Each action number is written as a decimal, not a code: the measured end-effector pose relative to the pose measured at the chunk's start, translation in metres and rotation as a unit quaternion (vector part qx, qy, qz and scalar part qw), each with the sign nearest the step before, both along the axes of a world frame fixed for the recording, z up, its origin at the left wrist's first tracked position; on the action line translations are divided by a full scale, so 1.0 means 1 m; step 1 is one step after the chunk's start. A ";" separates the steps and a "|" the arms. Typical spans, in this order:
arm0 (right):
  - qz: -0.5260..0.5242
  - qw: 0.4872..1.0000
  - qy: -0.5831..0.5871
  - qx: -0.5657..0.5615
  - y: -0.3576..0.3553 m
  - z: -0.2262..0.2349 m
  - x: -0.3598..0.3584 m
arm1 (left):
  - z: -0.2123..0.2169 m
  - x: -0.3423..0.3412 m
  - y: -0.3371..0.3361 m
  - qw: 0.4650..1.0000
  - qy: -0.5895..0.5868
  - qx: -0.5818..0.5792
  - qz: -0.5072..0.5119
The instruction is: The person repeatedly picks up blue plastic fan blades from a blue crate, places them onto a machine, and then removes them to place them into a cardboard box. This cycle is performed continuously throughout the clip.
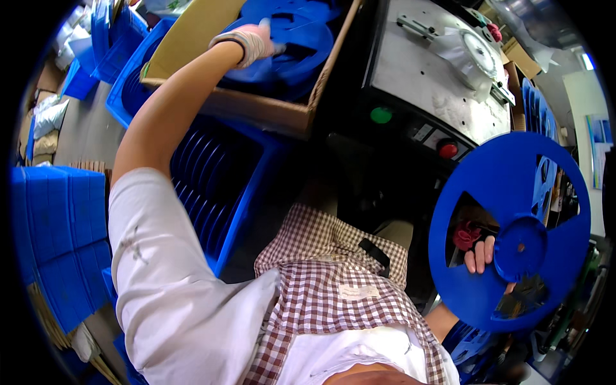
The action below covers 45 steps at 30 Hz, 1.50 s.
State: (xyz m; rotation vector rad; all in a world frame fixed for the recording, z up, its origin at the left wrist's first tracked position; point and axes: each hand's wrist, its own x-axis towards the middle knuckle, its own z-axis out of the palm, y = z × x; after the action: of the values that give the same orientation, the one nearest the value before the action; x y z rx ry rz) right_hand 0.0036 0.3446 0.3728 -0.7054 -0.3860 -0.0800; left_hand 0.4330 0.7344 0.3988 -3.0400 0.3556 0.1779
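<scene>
At the right, my right hand [480,255] grips a large blue plastic reel [462,186], its fingers curled through a cutout beside the hub. The reel is held up facing me, and part of the hand is hidden behind it. My left arm stretches up to an open cardboard box [256,110] at the top. There my left hand [255,42], in a pale glove, is over the blue reels [308,54] lying flat in the box. Its fingers are blurred, so whether they hold a reel is unclear.
Right of the box stands a machine with a grey metal top [410,70], a green button [381,115] and a red button [447,149]. A blue crate [239,224] of upright reels sits below the box. Blue bins [61,212] are stacked at the left.
</scene>
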 end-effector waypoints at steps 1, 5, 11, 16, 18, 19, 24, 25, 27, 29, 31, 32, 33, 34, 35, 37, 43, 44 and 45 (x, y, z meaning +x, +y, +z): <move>-0.037 0.999 0.016 0.004 0.004 0.003 -0.012 | -0.005 0.011 -0.005 0.999 0.028 0.040 0.019; -0.029 0.999 0.019 -0.016 -0.018 -0.003 -0.031 | -0.043 0.050 0.014 0.984 0.085 0.130 0.087; -0.092 0.994 0.043 0.042 0.008 0.004 -0.039 | -0.011 0.058 0.040 0.994 0.040 0.042 0.093; -0.039 0.997 -0.001 0.069 0.021 -0.006 -0.013 | 0.066 -0.013 0.079 0.984 -0.082 -0.155 -0.025; -0.054 0.994 0.073 0.054 0.037 -0.006 -0.007 | 0.084 -0.078 0.065 0.932 -0.039 -0.341 -0.119; -0.049 0.990 0.108 0.074 0.052 -0.009 0.002 | 0.084 -0.120 0.046 0.886 -0.002 -0.433 -0.163; 0.040 0.964 0.155 0.214 0.099 -0.053 0.075 | 0.054 -0.226 -0.057 0.849 -0.100 -0.278 -0.438; 0.052 0.962 0.158 0.216 0.102 -0.058 0.081 | 0.044 -0.238 -0.073 0.846 -0.130 -0.220 -0.469; 0.073 0.964 0.157 0.203 0.106 -0.058 0.078 | 0.014 -0.252 -0.087 0.807 -0.202 -0.202 -0.517; 0.057 0.968 0.160 0.185 0.103 -0.052 0.056 | -0.007 -0.268 -0.096 0.833 -0.163 -0.265 -0.457; 0.026 0.973 0.164 0.161 0.099 -0.050 0.041 | -0.018 -0.292 -0.113 0.836 -0.012 -0.426 -0.345; 0.002 0.976 0.164 0.141 0.096 -0.050 0.040 | -0.013 -0.295 -0.115 0.844 -0.072 -0.363 -0.388; -0.023 0.979 0.166 0.114 0.095 -0.050 0.043 | -0.006 -0.310 -0.121 0.838 0.007 -0.438 -0.326; -0.055 0.981 0.171 0.078 0.094 -0.052 0.044 | -0.014 -0.314 -0.127 0.817 0.019 -0.487 -0.309; -0.105 0.978 0.179 0.022 0.093 -0.054 0.047 | -0.025 -0.316 -0.132 0.794 0.030 -0.534 -0.290; -0.224 0.941 0.207 -0.144 0.093 -0.059 0.058 | -0.032 -0.324 -0.139 0.801 0.101 -0.548 -0.217; -0.260 0.936 0.064 -0.230 0.103 -0.030 0.090 | -0.041 -0.289 -0.142 0.517 0.362 -0.763 -0.137; -0.310 0.893 0.043 -0.324 0.103 -0.030 0.105 | -0.036 -0.278 -0.141 0.534 0.339 -0.765 -0.121; -0.316 0.886 0.021 -0.339 0.109 -0.030 0.108 | -0.037 -0.276 -0.138 0.512 0.333 -0.780 -0.135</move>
State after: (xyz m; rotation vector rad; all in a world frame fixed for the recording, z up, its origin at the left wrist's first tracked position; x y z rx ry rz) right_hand 0.1115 0.4532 0.3425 -1.5122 -0.1167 -0.5689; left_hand 0.1571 0.5968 0.3619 -4.0021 1.9997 2.1052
